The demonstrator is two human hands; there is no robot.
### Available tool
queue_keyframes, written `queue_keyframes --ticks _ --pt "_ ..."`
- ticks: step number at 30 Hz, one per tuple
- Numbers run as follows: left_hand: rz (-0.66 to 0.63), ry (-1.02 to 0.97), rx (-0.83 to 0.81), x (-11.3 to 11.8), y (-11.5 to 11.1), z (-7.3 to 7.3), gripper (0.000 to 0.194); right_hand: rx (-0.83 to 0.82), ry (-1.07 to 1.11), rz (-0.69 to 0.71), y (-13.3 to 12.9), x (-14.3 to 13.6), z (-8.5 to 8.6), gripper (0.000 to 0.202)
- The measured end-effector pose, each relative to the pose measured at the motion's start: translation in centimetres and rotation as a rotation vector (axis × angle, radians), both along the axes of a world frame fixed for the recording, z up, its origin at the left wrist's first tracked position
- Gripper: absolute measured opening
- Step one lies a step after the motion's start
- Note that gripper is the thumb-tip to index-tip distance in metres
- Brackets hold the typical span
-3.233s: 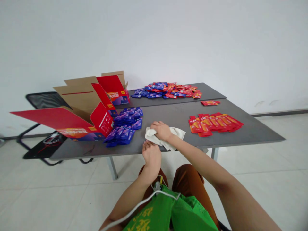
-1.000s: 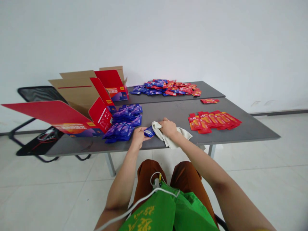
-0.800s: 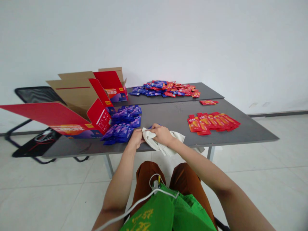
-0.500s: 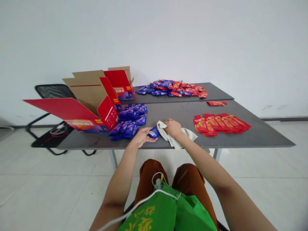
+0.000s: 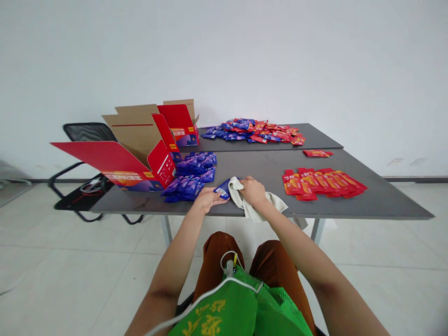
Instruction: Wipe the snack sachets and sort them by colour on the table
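Note:
Near the table's front edge, my left hand [image 5: 207,199] is closed on a blue packet [image 5: 222,189]. My right hand [image 5: 252,190] grips a pale cloth [image 5: 240,197], part of which lies against the right side of that packet. The cloth's loose end hangs below my right wrist at the table edge. Just left of my left hand are stacked blue packets [image 5: 189,184]. Red packets [image 5: 324,182] lie fanned in an overlapping row to the right of my right hand.
Open red cartons [image 5: 163,165] stand on the left of the grey table [image 5: 245,163]. A mixed heap of blue and red packets [image 5: 252,130] lies at the back. One red packet [image 5: 318,153] rests apart at the right. A black chair [image 5: 89,133] is behind the cartons.
The cloth and my right hand have shifted slightly on the blue packet, which is now tilted more upward. The camera view has turned a little, moving the cartons rightward in the picture.

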State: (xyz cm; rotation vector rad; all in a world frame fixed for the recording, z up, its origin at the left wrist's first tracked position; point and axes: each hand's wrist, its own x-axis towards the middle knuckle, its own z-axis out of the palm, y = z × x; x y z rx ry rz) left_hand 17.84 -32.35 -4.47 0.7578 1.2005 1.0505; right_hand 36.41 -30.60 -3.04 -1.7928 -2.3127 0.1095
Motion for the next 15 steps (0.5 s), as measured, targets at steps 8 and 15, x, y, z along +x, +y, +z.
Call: queue_keyframes --ticks 8,15 --pt "0.273 0.720 0.345 -1.0 -2.9 2.0 0.019 -0.003 -0.042 -0.202 0.3 3.0 -0.2 0.036" --pt "0.263 1.612 0.365 -0.7 -2.5 4.1 0.047 0.020 -0.024 -0.273 0.1 3.9 -0.8 0.036"
